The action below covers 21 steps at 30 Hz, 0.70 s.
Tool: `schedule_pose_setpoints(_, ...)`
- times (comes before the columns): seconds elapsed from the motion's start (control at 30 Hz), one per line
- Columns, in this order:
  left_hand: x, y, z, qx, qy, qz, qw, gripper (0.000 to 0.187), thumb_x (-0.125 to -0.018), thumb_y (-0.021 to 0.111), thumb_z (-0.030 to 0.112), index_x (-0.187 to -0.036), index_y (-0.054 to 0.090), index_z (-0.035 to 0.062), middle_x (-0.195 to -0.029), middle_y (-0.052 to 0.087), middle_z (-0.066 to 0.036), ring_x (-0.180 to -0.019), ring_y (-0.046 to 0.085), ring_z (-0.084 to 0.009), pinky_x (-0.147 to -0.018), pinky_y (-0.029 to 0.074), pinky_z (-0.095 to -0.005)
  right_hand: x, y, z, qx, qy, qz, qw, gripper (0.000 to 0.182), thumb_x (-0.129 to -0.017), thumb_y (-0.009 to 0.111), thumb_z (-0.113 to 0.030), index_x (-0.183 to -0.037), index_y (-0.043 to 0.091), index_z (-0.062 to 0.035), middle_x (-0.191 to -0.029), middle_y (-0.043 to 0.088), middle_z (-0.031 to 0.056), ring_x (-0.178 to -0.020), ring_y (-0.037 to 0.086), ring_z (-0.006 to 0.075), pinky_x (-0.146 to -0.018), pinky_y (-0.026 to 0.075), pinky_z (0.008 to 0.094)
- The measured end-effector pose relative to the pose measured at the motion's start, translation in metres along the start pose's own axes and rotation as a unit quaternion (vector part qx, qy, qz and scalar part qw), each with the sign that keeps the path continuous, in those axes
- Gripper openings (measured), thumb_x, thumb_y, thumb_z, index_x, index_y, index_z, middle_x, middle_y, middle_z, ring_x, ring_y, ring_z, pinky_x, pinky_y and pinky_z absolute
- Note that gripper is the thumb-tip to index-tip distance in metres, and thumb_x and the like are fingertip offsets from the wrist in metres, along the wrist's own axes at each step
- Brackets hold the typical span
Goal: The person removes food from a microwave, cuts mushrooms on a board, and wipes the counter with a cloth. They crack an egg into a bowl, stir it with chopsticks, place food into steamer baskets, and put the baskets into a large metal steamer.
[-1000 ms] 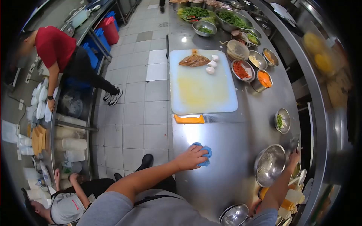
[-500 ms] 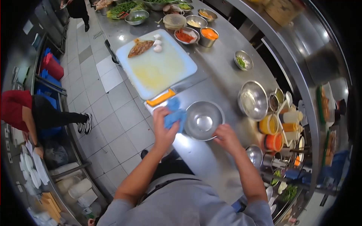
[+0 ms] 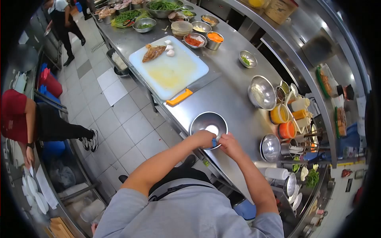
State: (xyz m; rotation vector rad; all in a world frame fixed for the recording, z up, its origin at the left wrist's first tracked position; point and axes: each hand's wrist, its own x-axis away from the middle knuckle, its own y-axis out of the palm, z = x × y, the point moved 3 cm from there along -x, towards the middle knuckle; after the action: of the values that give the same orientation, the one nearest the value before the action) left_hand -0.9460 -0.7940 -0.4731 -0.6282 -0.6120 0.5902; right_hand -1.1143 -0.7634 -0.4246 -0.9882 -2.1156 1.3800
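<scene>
Fingers of the left hand (image 3: 204,139) pinch a crumpled blue cloth (image 3: 214,142) against the round steel bowl (image 3: 208,123), whose rim the right hand (image 3: 229,143) grips, at the steel counter's (image 3: 234,99) near edge.

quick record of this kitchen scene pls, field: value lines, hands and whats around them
left hand: on near rim of steel bowl, gripping blue cloth
right hand: at the same rim, touching the cloth
bowl: on steel counter
cutting board: white, farther along the counter
beyond board: small bowls of chopped vegetables
</scene>
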Motion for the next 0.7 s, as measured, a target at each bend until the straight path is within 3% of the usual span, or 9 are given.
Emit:
schedule_pose_setpoints(0.07,0.017,-0.01,0.002,0.189,0.028,-0.087,0.978,0.027,-0.088,0.064,0.016,-0.113,0.07,0.0061,-0.109,0.072,-0.011,-0.093,0.071,-0.0281,-0.084,0.057,-0.0423,0.025,-0.002,0.006,0.021,0.033,-0.015,0.999,0.017,-0.072,0.077,-0.004,-0.084,0.066,-0.0097,-0.089,0.061,0.0076,-0.096,0.061,0.0328,-0.084,0.052,0.0441)
schedule_pose_setpoints(0.13,0.034,0.004,0.001,0.516,0.06,-0.232,0.823,0.036,-0.09,0.064,0.016,-0.124,0.066,0.0042,-0.11,0.068,-0.008,-0.094,0.067,-0.0185,-0.086,0.056,-0.0337,0.056,-0.017,0.023,0.093,0.069,0.04,0.992,0.017,-0.073,0.078,-0.006,-0.086,0.068,-0.0074,-0.09,0.064,0.0104,-0.094,0.062,0.0342,-0.085,0.051,0.0453)
schedule_pose_setpoints(0.17,0.037,0.017,0.002,0.52,0.065,-0.227,0.821,0.036,-0.09,0.064,0.016,-0.124,0.066,0.0042,-0.11,0.068,-0.008,-0.094,0.067,-0.0185,-0.086,0.056,-0.0337,0.076,-0.034,0.04,0.142,0.124,0.084,0.979,0.017,-0.073,0.079,-0.006,-0.087,0.068,-0.0058,-0.091,0.065,0.0119,-0.093,0.062,0.0347,-0.085,0.05,0.0456)
schedule_pose_setpoints(0.3,0.018,0.069,0.042,0.661,0.021,0.06,0.747,0.05,-0.096,0.066,0.02,-0.14,0.054,0.0008,-0.127,0.065,-0.012,-0.117,0.062,-0.0202,-0.101,0.051,-0.0336,0.109,-0.109,0.016,0.179,0.224,0.254,0.924,0.02,-0.074,0.085,-0.009,-0.085,0.07,-0.0024,-0.088,0.065,0.0117,-0.086,0.061,0.0322,-0.081,0.048,0.0427)
schedule_pose_setpoints(0.43,0.022,0.077,0.056,0.54,0.123,0.088,0.828,0.073,-0.103,0.06,0.043,-0.158,0.034,0.0027,-0.15,0.052,-0.018,-0.133,0.055,-0.0275,-0.109,0.046,-0.0372,0.102,-0.12,-0.053,0.011,0.273,0.349,0.896,0.016,-0.077,0.08,0.003,-0.085,0.066,-0.001,-0.086,0.062,0.0058,-0.084,0.061,0.0195,-0.075,0.049,0.0286)
schedule_pose_setpoints(0.47,0.029,0.075,0.054,0.541,0.139,0.052,0.828,0.08,-0.104,0.055,0.053,-0.162,0.028,0.0041,-0.156,0.047,-0.019,-0.137,0.052,-0.0299,-0.111,0.045,-0.0402,0.103,-0.111,-0.066,0.012,0.275,0.342,0.899,0.016,-0.077,0.08,0.003,-0.085,0.066,-0.001,-0.086,0.062,0.0058,-0.084,0.061,0.0195,-0.075,0.049,0.0286)
schedule_pose_setpoints(0.53,0.062,0.075,0.012,0.742,0.103,-0.087,0.657,0.084,-0.105,0.042,0.064,-0.164,0.024,0.0065,-0.159,0.044,-0.019,-0.138,0.051,-0.0323,-0.113,0.043,-0.0505,0.102,-0.081,-0.092,-0.17,0.243,0.277,0.914,0.014,-0.08,0.073,0.006,-0.082,0.063,-0.0025,-0.091,0.063,0.0054,-0.084,0.061,0.0172,-0.079,0.05,0.0283)
schedule_pose_setpoints(0.6,0.12,0.059,-0.04,0.825,0.085,-0.12,0.546,0.086,-0.104,0.036,0.07,-0.162,0.028,0.0069,-0.157,0.045,-0.017,-0.137,0.053,-0.0317,-0.101,0.053,-0.0539,0.098,-0.042,-0.122,-0.113,0.197,0.149,0.962,0.016,-0.076,0.072,0.008,-0.084,0.065,-0.0039,-0.093,0.065,0.006,-0.089,0.064,0.0188,-0.083,0.051,0.0305)
schedule_pose_setpoints(0.7,0.191,0.066,-0.098,0.784,0.049,-0.078,0.614,0.077,-0.104,0.046,0.063,-0.157,0.035,0.0084,-0.145,0.055,-0.017,-0.126,0.062,-0.0296,-0.084,0.062,-0.0468,0.078,0.035,-0.17,-0.155,0.166,-0.002,0.974,0.019,-0.072,0.077,0.004,-0.085,0.069,-0.005,-0.095,0.068,0.0098,-0.096,0.067,0.0284,-0.088,0.053,0.0374)
